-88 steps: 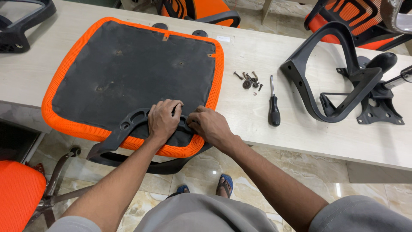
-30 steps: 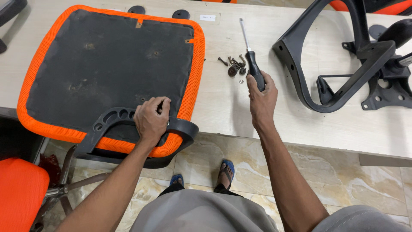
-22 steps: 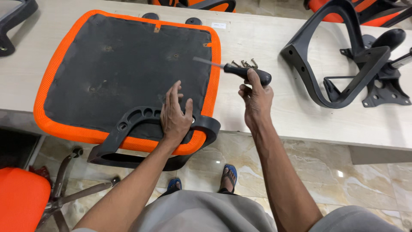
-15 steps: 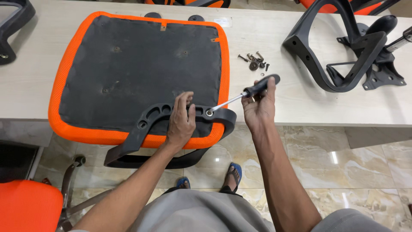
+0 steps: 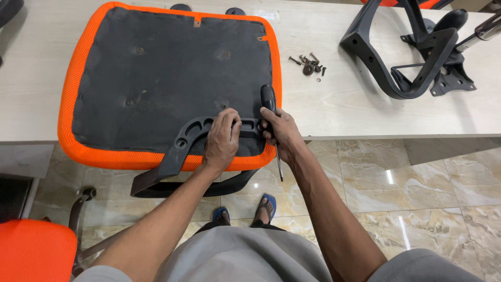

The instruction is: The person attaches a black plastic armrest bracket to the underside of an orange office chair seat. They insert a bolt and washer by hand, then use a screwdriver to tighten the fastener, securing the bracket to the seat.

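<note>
An orange chair seat point(image 5: 78, 141) lies upside down on the pale table point(image 5: 339, 104), its black underside facing up. A black plastic armrest point(image 5: 177, 154) rests on the seat's near edge and hangs over the table's front. My left hand point(image 5: 222, 140) presses down on the armrest's bracket. My right hand point(image 5: 279, 130) holds a black-handled screwdriver point(image 5: 268, 98) beside the bracket, its handle pointing away from me and its metal shaft pointing down toward me past the table edge.
A small heap of screws and washers point(image 5: 309, 65) lies on the table right of the seat. A black chair frame part point(image 5: 407, 57) sits at the far right. An orange chair point(image 5: 34, 250) stands at the lower left on the marble floor.
My right hand picked the screwdriver up from beside the screws, brought it to the armrest bracket, then turned it so the shaft points down toward me. My left hand stayed on the bracket.
</note>
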